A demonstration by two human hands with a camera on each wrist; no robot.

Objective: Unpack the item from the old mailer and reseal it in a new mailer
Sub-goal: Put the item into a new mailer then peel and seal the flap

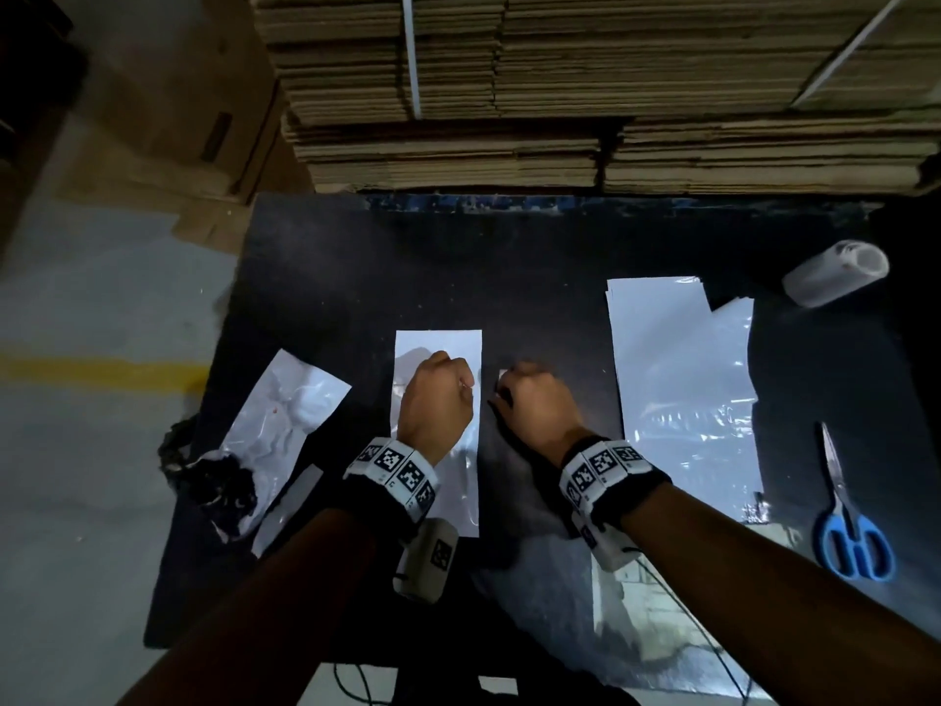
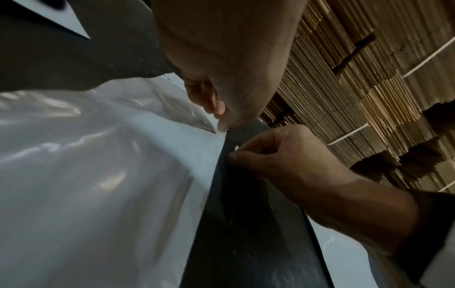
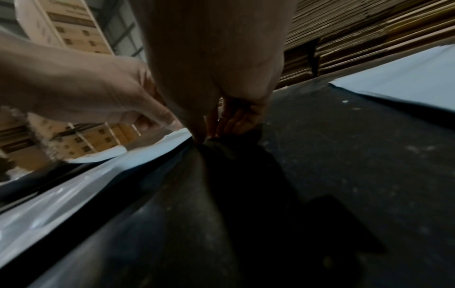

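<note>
The new white mailer (image 1: 438, 349) lies flat in the middle of the black table (image 1: 509, 257). My left hand (image 1: 443, 394) rests on it with curled fingers; in the left wrist view its thumb and finger (image 2: 221, 122) pinch the new mailer (image 2: 98, 175) at its right edge. Just right of that edge my right hand (image 1: 529, 400) pinches a small white strip (image 1: 503, 374), also seen between its fingers (image 2: 235, 149). The old mailer (image 1: 285, 415) lies crumpled at the left, with black crumpled material (image 1: 224, 486) showing at its torn near end. What the new mailer contains is hidden.
A stack of white mailers (image 1: 682, 379) lies to the right, with blue-handled scissors (image 1: 850, 522) beyond it and a tape roll (image 1: 835, 277) at the far right. Bundled flat cardboard (image 1: 560, 94) stands behind the table. A loose white strip (image 1: 285, 507) lies by the old mailer.
</note>
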